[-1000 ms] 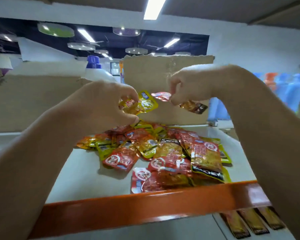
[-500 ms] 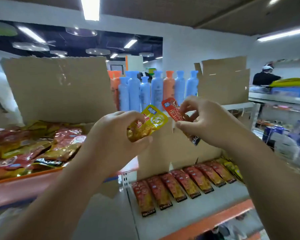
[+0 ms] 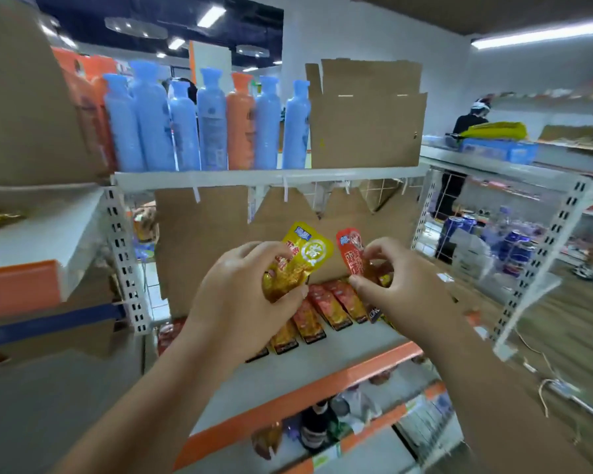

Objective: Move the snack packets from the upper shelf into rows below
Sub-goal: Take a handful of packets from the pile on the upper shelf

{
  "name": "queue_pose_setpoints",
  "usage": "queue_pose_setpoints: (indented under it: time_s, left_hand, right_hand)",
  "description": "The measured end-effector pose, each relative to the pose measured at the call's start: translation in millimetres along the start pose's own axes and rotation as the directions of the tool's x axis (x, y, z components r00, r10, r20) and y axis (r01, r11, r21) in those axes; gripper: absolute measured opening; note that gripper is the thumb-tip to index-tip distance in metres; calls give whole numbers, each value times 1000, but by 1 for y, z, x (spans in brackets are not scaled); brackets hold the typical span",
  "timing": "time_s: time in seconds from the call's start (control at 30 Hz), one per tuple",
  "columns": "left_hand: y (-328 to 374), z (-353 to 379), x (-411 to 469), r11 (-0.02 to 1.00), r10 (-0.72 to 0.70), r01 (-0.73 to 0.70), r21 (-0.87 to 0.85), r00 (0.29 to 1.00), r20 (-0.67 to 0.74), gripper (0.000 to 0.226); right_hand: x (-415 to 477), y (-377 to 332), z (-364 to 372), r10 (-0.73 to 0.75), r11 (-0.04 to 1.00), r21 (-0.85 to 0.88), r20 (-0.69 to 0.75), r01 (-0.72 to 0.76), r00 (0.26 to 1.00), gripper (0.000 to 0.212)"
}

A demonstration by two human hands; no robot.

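- Packet row point(image 3: 329, 306): bare shelf board point(image 3: 322, 360) in front, out to orange edge point(image 3: 305, 399).
- Behind row: cardboard sheet point(image 3: 213, 241) closes the back.
- Above row: white shelf point(image 3: 271, 177); under it left hand point(image 3: 240, 302) gripping yellow packet point(image 3: 308, 254), right hand point(image 3: 404, 289) pinching red packet point(image 3: 351, 254).
- Left of row: slotted upright point(image 3: 125, 268).

I see a yellow packet point(image 3: 300, 260), a red packet point(image 3: 353, 254), pale blue bottles point(image 3: 213, 121), one orange bottle point(image 3: 241, 124) and an orange-edged shelf point(image 3: 298, 396).
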State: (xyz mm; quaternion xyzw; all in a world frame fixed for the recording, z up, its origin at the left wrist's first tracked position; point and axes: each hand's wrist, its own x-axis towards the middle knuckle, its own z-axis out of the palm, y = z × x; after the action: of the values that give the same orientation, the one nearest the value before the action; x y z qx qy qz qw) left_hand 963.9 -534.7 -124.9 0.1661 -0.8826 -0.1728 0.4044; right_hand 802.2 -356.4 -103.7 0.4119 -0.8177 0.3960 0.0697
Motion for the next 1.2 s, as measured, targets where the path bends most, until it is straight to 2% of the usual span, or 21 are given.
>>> queue_pose_setpoints:
  time_s: [0.23, 0.47, 0.63, 0.83, 0.97, 1.03, 1.13, 1.2]
  left_hand:
    - [-64, 74, 3, 995, -88, 91, -50, 994, 58, 43]
    - [-128, 117, -13, 963, -241, 250, -105, 966, 90, 48]
    - [-164, 127, -61, 928, -371, 373, -11, 925, 82, 49]
    - [-188, 137, -116, 860, -508, 501, 92, 859, 61, 58]
    - [-196, 133, -135, 787, -611, 609, 96, 792, -15, 58]
    - [-201, 128, -139, 773, -621, 619, 137, 783, -34, 60]
    - [-207, 120, -143, 779, -586, 576, 245, 809, -40, 58]
    - [-213, 114, -149, 748, -613, 596, 291, 789, -38, 54]
  right_hand:
    - [25, 59, 59, 38, 999, -9, 63, -38, 997, 27]
    - [53, 92, 138, 61, 998, -19, 133, -59, 989, 35]
    - [50, 96, 202, 85, 996, 23, 200, -91, 976, 36]
    - [35, 101, 270, 61, 994, 60, 389, -91, 919, 32]
    - [28, 98, 307, 20, 999, 31, 443, -38, 896, 44]
    - [28, 92, 323, 4, 1000, 0, 462, -4, 887, 51]
    - [29, 80, 341, -26, 999, -13, 458, 36, 889, 53]
    - [27, 70, 349, -29, 999, -18, 468, 43, 883, 56]
